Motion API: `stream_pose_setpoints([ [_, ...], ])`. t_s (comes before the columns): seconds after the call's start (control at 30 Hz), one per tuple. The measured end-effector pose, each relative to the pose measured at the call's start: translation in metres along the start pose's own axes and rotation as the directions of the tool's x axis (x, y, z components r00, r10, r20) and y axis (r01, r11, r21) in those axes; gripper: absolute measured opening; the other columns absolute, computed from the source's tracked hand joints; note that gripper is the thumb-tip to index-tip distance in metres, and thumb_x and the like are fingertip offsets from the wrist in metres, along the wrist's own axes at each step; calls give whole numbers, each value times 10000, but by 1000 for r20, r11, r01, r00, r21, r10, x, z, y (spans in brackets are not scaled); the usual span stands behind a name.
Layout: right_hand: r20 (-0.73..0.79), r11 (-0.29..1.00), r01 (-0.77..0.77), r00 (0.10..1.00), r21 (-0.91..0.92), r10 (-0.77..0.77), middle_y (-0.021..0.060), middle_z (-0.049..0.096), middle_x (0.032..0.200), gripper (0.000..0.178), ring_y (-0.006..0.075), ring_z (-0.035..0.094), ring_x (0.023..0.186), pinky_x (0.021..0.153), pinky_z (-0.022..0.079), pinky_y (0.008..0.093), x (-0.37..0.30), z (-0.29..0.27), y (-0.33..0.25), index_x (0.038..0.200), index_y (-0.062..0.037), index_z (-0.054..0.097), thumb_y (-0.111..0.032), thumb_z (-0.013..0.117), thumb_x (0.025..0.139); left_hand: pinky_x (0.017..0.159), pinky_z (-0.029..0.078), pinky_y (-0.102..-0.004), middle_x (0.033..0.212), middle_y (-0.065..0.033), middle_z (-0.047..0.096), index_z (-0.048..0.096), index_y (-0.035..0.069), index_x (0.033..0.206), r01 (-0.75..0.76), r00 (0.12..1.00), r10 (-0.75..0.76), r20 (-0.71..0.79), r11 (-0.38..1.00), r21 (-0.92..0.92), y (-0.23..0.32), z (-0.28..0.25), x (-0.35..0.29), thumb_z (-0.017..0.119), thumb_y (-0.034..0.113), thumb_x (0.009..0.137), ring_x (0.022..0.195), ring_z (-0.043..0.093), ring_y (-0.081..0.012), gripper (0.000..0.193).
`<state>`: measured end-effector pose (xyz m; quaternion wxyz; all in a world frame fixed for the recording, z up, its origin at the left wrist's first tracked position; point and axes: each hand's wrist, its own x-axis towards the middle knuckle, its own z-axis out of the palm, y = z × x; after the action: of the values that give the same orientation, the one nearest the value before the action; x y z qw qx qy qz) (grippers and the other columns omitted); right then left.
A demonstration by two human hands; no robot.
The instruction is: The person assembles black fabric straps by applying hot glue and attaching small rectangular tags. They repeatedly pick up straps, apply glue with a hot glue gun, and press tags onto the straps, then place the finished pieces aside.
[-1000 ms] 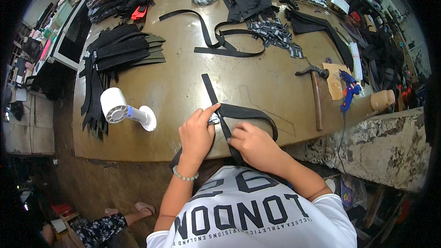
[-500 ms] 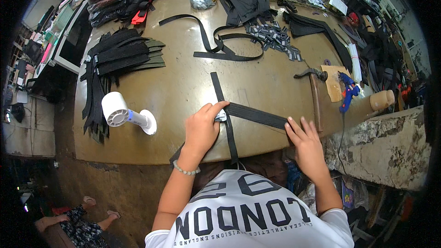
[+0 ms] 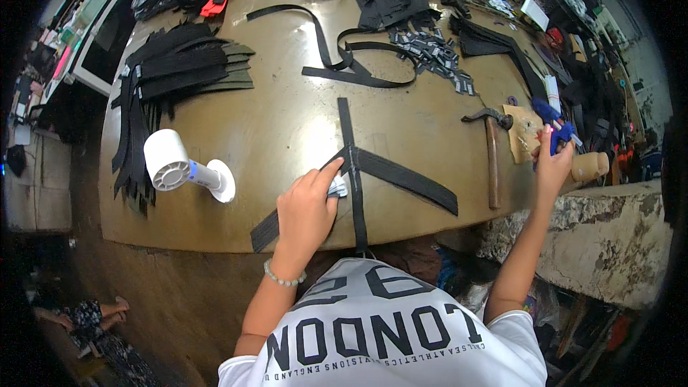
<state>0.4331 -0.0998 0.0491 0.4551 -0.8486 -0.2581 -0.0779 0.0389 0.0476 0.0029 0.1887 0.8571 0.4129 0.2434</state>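
Two black webbing straps lie crossed in front of me: a wide one (image 3: 408, 178) slanting and a narrow one (image 3: 359, 218) running away from my body. My left hand (image 3: 304, 208) is closed around several small grey-white tags (image 3: 337, 187), and its index fingertip touches the wide strap near the crossing. At the right side of the table, my right hand (image 3: 554, 166) grips a blue hot glue gun (image 3: 561, 135). A piece of tan cardboard (image 3: 523, 132) lies beside it. Left of my left hand stands a white handheld fan (image 3: 168, 161).
A hammer (image 3: 493, 165) lies left of the glue gun, and a brown tape roll (image 3: 591, 165) sits at the edge. Grey tags (image 3: 433, 57) are scattered farther back near a loose strap (image 3: 322, 39). Cut black straps (image 3: 179, 64) pile at left. Another person (image 3: 107, 322) is at lower left.
My right hand has let go of the wide strap and moved right to the glue gun, now in its grip. My left hand has shifted slightly toward me, uncovering the crossing.
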Motion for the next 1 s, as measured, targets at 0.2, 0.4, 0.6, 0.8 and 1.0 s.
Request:
stream_pose_setpoints([
  [0.2, 661, 884, 318, 588, 342, -467, 115, 691, 926, 432, 181, 676, 760, 620, 534, 328, -71, 59, -123, 1156, -61, 539, -277, 768, 860, 611, 516, -370, 782, -49, 640, 669, 164, 1180, -59, 998, 59, -20, 998, -8, -5, 6, 10, 681, 48, 713, 723, 648, -244, 481],
  [0.4, 767, 869, 385, 438, 312, -469, 206, 702, 818, 464, 356, 706, 717, 618, 534, 402, -72, 99, -138, 1117, -21, 515, -334, 749, 867, 597, 514, -356, 780, -44, 645, 674, 157, 1167, -76, 996, 74, -50, 997, -31, -7, 9, 8, 688, 61, 717, 711, 652, -232, 461],
  [0.6, 773, 880, 422, 475, 220, -421, 224, 694, 780, 490, 408, 686, 694, 609, 529, 443, -76, 102, -143, 1095, -13, 507, -385, 730, 870, 600, 514, -363, 780, -49, 645, 674, 153, 1160, -85, 994, 82, -65, 996, -37, -7, 9, 8, 700, 82, 734, 717, 655, -234, 432],
  [0.8, 785, 875, 413, 440, 254, -436, 215, 687, 754, 465, 413, 680, 682, 603, 525, 452, -90, 83, -133, 1057, -21, 506, -382, 730, 868, 617, 518, -369, 803, -52, 657, 668, 157, 1168, -75, 996, 74, -56, 997, -22, -7, 10, 8, 694, 71, 728, 737, 659, -245, 449],
  [1.0, 879, 920, 295, 322, 260, -352, 161, 689, 762, 449, 321, 695, 686, 596, 530, 424, -99, 58, -133, 1082, -37, 543, -362, 753, 854, 629, 521, -374, 811, -44, 661, 665, 157, 1166, -95, 993, 93, -72, 995, -29, -8, 10, 8, 679, 52, 711, 746, 662, -251, 467],
])
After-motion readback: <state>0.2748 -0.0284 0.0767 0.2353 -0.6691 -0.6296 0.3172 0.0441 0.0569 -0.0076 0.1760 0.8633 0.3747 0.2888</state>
